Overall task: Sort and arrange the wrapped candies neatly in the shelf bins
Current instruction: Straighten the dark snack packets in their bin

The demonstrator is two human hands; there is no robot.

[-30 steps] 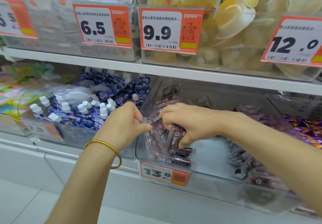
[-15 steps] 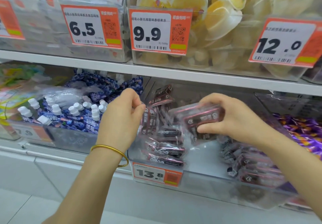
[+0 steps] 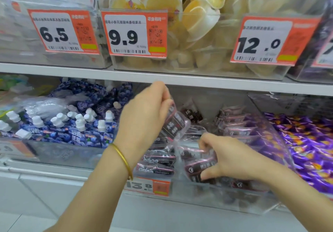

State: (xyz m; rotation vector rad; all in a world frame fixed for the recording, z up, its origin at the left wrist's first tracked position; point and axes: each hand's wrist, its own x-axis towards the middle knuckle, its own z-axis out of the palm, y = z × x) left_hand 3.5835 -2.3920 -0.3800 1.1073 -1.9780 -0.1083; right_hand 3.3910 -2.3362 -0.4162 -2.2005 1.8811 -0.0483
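Across the whole view, a white shelf (image 3: 198, 83) is carrying clear bins (image 3: 100, 58) on two levels. Above it, yellow jelly cups (image 3: 180, 15) are filling one bin, and price tags (image 3: 133, 33) are showing 6.5, 9.9 and 12.0. Below, blue pouches (image 3: 72, 130) with white caps are standing on the left and purple candies (image 3: 306, 141) are lying on the right. Between them the middle bin (image 3: 225, 203) is holding the dark, pink-edged candies (image 3: 191, 113): a flat stack (image 3: 156, 170) at its front left and a pile (image 3: 237, 127) at its back right. The left hand (image 3: 144, 120) is hovering over the bin's left side, its fingers (image 3: 162, 96) curling round a pack (image 3: 175, 123) and holding it tilted above the stack. The right hand (image 3: 234, 161) is reaching down inside the bin, its fingers and thumb pinching a bundle (image 3: 200, 165) of packs low near the front wall. A gold bangle (image 3: 124, 159) is circling the left wrist. An orange 13.8 tag (image 3: 149, 185) is hanging on the bin's front, just beside the left wrist.
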